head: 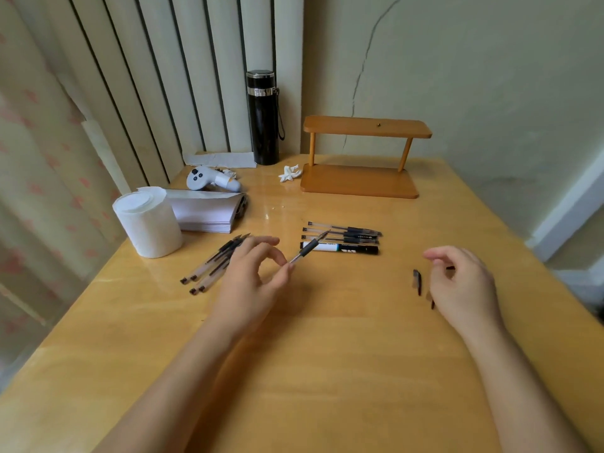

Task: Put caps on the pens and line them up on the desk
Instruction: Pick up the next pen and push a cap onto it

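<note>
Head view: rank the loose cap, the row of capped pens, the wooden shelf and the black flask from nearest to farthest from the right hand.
From the right hand:
1. Loose cap, just left of it.
2. Row of capped pens, mid-desk.
3. Wooden shelf, by the wall.
4. Black flask, far corner.

Yellowish wooden desk (327,371) shoved into a corner, glossy top catching soft daylight. Cream plaster wall (490,76) behind with a long thin crack (362,70) snaking down toward the desk's far edge. Off-white panelling with dark vertical grooves (163,76) along the far left corner, pale curtain with faded pink blotches (39,158) hanging past the left edge. White trim (568,210) low on the wall beyond the right edge. Small two-tier wooden shelf (362,158) parked at the far edge
</note>
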